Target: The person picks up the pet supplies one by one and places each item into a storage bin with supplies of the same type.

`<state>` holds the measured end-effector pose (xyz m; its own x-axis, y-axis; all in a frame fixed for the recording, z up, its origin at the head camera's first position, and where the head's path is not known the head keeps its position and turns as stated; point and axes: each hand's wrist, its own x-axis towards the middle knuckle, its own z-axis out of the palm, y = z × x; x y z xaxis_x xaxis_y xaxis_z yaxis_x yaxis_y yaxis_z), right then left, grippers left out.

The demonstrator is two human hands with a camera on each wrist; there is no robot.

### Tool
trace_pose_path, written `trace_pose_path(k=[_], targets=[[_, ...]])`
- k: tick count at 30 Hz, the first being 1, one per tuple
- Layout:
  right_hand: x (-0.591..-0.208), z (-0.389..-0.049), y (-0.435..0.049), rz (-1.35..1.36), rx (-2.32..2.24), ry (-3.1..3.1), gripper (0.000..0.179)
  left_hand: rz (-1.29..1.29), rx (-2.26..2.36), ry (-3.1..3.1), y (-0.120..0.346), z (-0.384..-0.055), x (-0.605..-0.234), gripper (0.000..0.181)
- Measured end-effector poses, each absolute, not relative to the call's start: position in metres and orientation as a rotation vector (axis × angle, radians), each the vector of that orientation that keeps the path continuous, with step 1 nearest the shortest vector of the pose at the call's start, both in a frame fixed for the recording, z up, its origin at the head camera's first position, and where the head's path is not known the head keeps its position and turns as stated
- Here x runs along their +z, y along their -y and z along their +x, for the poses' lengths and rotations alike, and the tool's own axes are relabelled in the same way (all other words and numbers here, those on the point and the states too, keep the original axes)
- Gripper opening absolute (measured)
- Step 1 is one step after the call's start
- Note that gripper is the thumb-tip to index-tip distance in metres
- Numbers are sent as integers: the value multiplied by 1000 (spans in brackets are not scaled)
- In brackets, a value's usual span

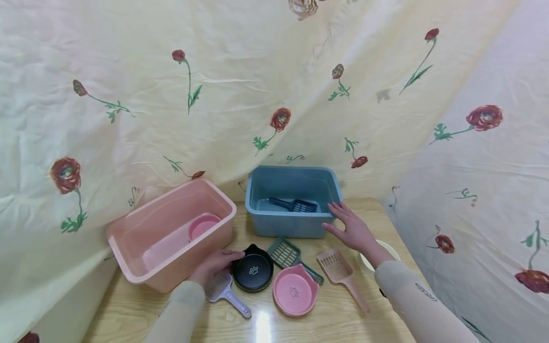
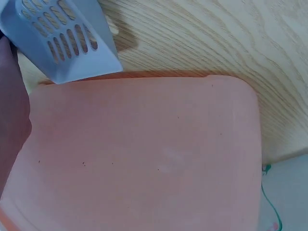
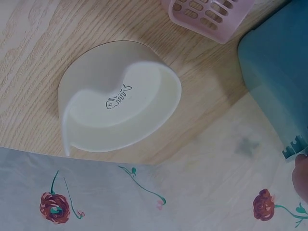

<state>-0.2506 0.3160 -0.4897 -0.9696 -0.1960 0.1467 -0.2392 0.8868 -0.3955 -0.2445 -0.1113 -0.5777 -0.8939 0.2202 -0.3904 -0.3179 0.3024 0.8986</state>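
Paw prints (image 1: 254, 270) on black bowl (image 1: 253, 280), front pink bowl (image 1: 294, 301); fishbone (image 3: 119, 97) on white bowl (image 3: 149, 103)

you have a gap on the near side between the front pink bowl (image 1: 294, 297) and the pink scoop (image 1: 344, 277); the blue bin (image 1: 287, 226) blocks you far, the pink bin (image 1: 184, 262) left.

Head view looks forward and down from above; wrist views sit nearer.
Left wrist shares the pink bin (image 2: 144, 144) with head; right wrist, the blue bin (image 3: 279, 67).
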Motion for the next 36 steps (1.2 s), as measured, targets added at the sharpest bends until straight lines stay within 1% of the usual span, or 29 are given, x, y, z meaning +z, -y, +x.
trace_pose_path(k=[4,9,13,21,36], targets=[[-489,-250,-317,357,624,2949,78,-58,1542,-2163,112,-248,-576,48],[-491,-250,-316,367,616,2948,77,-36,1450,-2166,112,-255,-573,54],[-489,-248,-314,365,630,2951,77,39,1369,-2164,114,-262,-569,57],[-486,-248,-313,358,634,2961,76,197,1401,-2085,113,-267,-574,52],[-483,-247,-313,368,660,2952,74,129,1319,-2134,105,-269,-567,47]])
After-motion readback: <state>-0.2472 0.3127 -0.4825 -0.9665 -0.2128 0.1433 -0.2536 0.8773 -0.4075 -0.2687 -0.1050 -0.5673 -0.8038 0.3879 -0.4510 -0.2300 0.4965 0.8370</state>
